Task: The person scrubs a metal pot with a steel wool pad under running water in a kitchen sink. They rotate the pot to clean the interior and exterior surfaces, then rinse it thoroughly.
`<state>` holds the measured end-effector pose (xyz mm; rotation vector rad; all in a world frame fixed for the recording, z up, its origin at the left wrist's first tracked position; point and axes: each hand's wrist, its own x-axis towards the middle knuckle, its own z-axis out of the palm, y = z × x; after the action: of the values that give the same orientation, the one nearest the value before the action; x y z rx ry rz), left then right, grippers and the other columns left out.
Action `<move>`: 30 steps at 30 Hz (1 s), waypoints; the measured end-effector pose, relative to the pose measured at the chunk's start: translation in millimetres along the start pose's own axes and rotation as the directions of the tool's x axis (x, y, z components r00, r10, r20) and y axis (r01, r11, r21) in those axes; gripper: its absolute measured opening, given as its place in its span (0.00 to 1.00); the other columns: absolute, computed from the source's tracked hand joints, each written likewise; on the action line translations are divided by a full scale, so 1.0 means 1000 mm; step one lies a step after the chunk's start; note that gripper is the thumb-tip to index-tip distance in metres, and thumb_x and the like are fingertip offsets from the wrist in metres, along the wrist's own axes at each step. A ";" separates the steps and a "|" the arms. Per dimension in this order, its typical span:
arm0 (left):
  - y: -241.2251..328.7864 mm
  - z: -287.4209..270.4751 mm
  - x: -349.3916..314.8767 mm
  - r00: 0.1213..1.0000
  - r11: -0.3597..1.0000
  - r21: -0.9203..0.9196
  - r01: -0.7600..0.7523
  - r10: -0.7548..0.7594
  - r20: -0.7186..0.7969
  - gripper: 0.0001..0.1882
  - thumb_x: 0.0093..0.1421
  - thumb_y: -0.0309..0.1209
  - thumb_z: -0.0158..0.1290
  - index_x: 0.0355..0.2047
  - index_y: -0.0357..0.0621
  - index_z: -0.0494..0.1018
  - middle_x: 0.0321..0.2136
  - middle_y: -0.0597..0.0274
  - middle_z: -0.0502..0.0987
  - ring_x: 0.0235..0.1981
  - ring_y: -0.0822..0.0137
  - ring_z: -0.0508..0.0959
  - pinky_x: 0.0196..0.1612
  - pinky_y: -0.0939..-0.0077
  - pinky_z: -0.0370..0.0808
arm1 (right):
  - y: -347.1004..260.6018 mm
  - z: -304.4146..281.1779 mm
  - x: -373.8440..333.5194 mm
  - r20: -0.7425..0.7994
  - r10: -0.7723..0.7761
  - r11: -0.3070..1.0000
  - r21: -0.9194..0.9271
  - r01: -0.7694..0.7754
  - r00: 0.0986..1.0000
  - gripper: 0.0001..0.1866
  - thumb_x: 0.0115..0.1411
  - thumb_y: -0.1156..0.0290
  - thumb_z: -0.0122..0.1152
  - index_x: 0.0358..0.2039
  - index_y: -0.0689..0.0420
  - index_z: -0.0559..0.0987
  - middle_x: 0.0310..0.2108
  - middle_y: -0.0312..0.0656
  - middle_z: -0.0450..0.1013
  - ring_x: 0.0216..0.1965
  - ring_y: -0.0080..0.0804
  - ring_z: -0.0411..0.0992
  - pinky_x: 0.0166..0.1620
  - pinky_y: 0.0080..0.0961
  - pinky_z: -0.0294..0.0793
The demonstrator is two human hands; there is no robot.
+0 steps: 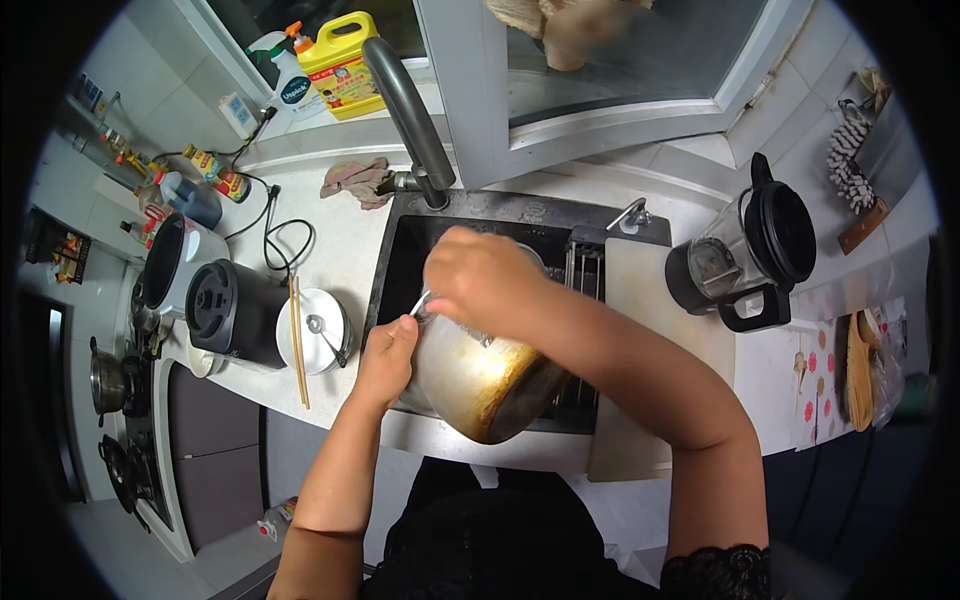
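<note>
A metal pot (480, 385) with a brown, stained patch on its outside is tipped over the dark sink (405, 245), its outer wall toward me. My left hand (390, 355) is closed at the pot's left side, thumb up, on a thin metal handle (421, 303). Just above, my right hand (480, 280) is closed with its fingers bent down near that handle and the pot's upper side. Whatever my right fingers hold is hidden beneath them. A small shiny bit shows below the right hand against the pot, too unclear to name.
The grey faucet (410, 120) rises behind the sink, and a pinkish rag (357, 182) lies beside its base. Left stand a white bowl (325, 355) with a spoon, chopsticks (298, 345) and a black-lidded appliance (235, 310). Right are a cutting board (640, 310) and a blender (735, 250).
</note>
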<state>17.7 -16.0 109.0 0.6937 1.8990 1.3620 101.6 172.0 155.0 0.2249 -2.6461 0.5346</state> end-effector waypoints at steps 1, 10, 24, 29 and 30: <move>0.004 -0.001 0.000 1.000 0.999 0.034 0.020 -0.020 0.013 0.32 0.65 0.56 0.40 0.23 0.36 0.71 0.18 0.73 0.66 0.22 0.79 0.61 0.23 0.80 0.61 | 0.006 -0.003 -0.004 -0.044 0.064 0.998 0.003 -0.064 0.997 0.13 0.45 0.63 0.68 0.27 0.56 0.77 0.31 0.42 0.75 0.37 0.39 0.72 0.38 0.32 0.73; -0.015 -0.007 0.010 1.000 0.999 -0.031 0.016 -0.015 0.010 0.37 0.64 0.60 0.36 0.23 0.35 0.72 0.18 0.70 0.68 0.21 0.77 0.62 0.22 0.79 0.62 | 0.039 0.005 -0.008 -0.116 0.113 0.993 0.031 -0.111 0.987 0.11 0.49 0.64 0.65 0.24 0.57 0.76 0.25 0.42 0.73 0.31 0.41 0.73 0.31 0.36 0.72; -0.009 -0.009 0.000 0.976 0.970 -0.110 0.215 -0.218 -0.010 0.37 0.62 0.62 0.38 0.29 0.34 0.74 0.23 0.66 0.73 0.24 0.77 0.69 0.26 0.81 0.67 | 0.055 0.005 -0.012 0.118 0.397 0.725 0.568 -0.390 0.910 0.15 0.45 0.62 0.70 0.22 0.59 0.75 0.20 0.42 0.73 0.22 0.32 0.72 0.27 0.31 0.68; -0.027 -0.012 -0.001 0.988 0.946 -0.287 0.151 -0.140 0.058 0.40 0.59 0.64 0.41 0.38 0.30 0.73 0.29 0.58 0.77 0.28 0.72 0.75 0.29 0.78 0.73 | 0.089 0.022 -0.053 0.120 0.558 0.499 0.742 -0.447 0.821 0.13 0.50 0.67 0.69 0.22 0.60 0.74 0.20 0.40 0.74 0.21 0.20 0.68 0.25 0.20 0.65; -0.030 -0.013 -0.001 0.989 0.942 -0.301 0.150 -0.138 0.061 0.43 0.57 0.66 0.41 0.39 0.29 0.72 0.29 0.57 0.76 0.28 0.72 0.76 0.27 0.78 0.74 | 0.090 0.018 -0.060 0.229 0.610 0.484 0.650 -0.586 0.758 0.12 0.52 0.68 0.68 0.21 0.60 0.74 0.20 0.40 0.74 0.22 0.18 0.68 0.25 0.20 0.65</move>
<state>6.8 -33.6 83.9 0.4159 1.6251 1.4926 127.0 251.7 83.6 -0.5455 -2.2853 1.7565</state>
